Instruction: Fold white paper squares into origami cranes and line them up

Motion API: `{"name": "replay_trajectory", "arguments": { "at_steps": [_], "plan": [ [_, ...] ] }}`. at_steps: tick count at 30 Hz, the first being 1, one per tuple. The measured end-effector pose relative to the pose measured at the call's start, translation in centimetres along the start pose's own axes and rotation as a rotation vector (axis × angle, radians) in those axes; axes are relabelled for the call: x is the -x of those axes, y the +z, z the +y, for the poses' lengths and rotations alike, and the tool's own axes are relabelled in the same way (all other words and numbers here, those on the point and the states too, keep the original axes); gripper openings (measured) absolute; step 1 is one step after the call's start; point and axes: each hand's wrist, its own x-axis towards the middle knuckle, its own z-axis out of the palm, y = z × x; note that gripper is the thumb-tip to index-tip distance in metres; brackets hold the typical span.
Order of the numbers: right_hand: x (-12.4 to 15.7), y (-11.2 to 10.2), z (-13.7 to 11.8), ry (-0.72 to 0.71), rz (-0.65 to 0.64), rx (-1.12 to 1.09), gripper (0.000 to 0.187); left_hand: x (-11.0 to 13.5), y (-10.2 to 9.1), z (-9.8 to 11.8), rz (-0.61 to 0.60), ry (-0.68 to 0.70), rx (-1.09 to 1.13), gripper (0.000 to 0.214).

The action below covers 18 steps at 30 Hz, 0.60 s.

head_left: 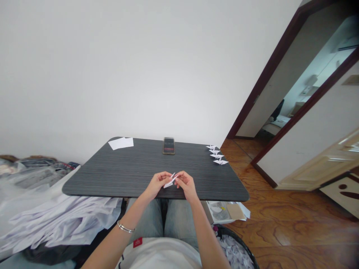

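Observation:
Both hands meet over the near edge of a dark grey table (pixel 117 175). My left hand (pixel 157 184) and my right hand (pixel 185 184) pinch a small folded piece of white paper (pixel 170 182) between their fingertips. The paper is partly folded, with pointed ends, and it is held just above the tabletop. A thin bracelet (pixel 125 228) is on my left wrist.
Several folded white paper figures (pixel 217 154) stand in a row at the table's far right corner. Flat white sheets (pixel 121 143) lie at the far left, a phone (pixel 168 145) stands at the back. Crumpled white cloth (pixel 56 220) lies left; a bin of paper scraps (pixel 238 254) and an open doorway (pixel 294 108) are right.

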Motion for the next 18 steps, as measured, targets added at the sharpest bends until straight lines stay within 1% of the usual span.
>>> {"name": "replay_trajectory", "arguments": {
  "at_steps": [13,18],
  "plan": [
    [-0.15,0.0,0.52,0.016,-0.005,-0.036,0.012,-0.17,-0.22,-0.17,0.015,-0.042,0.079,0.025],
    [-0.16,-0.05,0.54,-0.005,0.001,-0.038,0.008,-0.13,-0.24,-0.25,-0.015,-0.036,0.086,0.023]
  ]
}}
